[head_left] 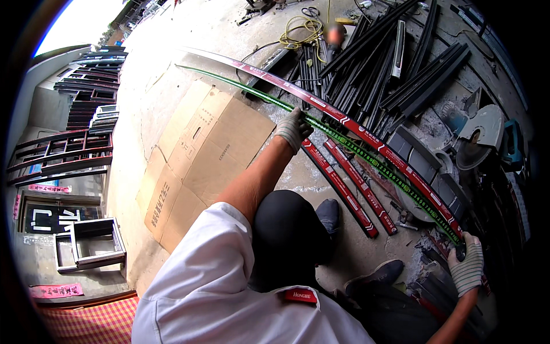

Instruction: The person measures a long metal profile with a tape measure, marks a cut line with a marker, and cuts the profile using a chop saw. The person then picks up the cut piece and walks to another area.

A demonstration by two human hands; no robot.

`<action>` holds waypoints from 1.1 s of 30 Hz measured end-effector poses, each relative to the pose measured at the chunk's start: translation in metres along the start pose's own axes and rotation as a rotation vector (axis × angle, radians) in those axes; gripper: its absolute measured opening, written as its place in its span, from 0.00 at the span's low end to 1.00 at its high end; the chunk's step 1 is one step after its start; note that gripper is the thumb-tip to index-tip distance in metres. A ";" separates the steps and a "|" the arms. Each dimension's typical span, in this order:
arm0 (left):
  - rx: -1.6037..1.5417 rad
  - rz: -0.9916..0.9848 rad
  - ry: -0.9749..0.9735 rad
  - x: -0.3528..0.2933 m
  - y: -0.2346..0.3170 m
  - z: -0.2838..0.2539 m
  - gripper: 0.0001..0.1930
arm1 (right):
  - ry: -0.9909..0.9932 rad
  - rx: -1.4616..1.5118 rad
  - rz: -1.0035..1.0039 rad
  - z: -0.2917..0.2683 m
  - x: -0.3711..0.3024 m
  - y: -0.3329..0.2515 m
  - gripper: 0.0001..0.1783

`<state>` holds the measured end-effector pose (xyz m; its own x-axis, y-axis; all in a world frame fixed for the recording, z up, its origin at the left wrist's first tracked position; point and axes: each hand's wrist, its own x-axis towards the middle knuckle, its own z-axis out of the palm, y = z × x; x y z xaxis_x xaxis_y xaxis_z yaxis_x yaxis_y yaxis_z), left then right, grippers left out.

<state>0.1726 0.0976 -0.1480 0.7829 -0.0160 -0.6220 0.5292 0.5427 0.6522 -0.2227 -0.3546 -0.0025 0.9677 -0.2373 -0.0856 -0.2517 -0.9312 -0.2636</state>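
A long green tape measure blade [395,179] with black markings stretches diagonally in front of me. Just beyond it, a long metal profile [366,135] covered in red and white film runs alongside. My left hand [293,129], in a grey striped glove, is closed on the blade around its middle. At the lower right my right hand [467,265], gloved too, closes round the dark tape case, mostly hidden by the fingers, next to the profile's near end. Two shorter red-filmed profiles [339,189] lie on the floor below the blade.
Flattened cardboard [212,143] lies at the left. A cut-off saw [478,140] stands at the right, near a heap of black profiles [366,69]. A coiled yellow cable [303,31] is at the back. Window frames [91,243] stand along the left side.
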 end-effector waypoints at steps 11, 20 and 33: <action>0.026 -0.008 0.005 0.002 0.001 -0.006 0.15 | -0.030 0.020 0.015 -0.002 0.004 -0.005 0.27; 0.040 -0.005 0.003 -0.002 0.000 -0.007 0.15 | -0.022 0.022 -0.011 0.002 0.003 -0.002 0.27; 0.056 -0.010 0.020 -0.004 0.003 -0.019 0.13 | -0.049 0.102 -0.019 0.001 0.005 -0.004 0.26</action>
<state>0.1650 0.1148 -0.1523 0.7711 -0.0034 -0.6366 0.5546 0.4946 0.6691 -0.2172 -0.3514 -0.0026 0.9708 -0.2038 -0.1264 -0.2364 -0.9019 -0.3616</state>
